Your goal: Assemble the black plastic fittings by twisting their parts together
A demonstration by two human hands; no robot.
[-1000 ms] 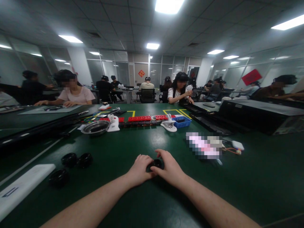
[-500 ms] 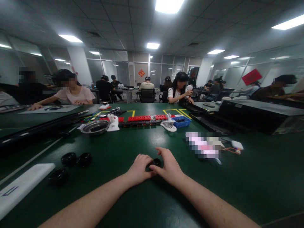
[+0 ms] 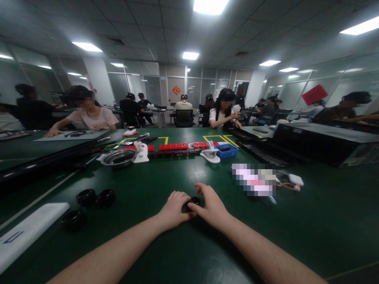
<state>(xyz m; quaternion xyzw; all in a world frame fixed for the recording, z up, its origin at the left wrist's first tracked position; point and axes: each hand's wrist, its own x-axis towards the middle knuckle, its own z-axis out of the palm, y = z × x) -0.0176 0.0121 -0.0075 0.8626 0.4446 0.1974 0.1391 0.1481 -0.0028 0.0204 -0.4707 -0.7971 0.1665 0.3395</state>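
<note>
Hands meet on the near middle of the dark green table [image 3: 310,221]: the left hand [image 3: 174,210] and right hand [image 3: 211,206] both clasp a small round black part [image 3: 194,201] between them. Three similar black rings [image 3: 86,196] lie well apart at left.

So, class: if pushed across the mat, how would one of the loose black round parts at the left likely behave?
The black round parts look squat and wide, so probably slide, not tip. Their round rims suggest rolling only if stood on edge. They look rigid, likely stiff.
</note>
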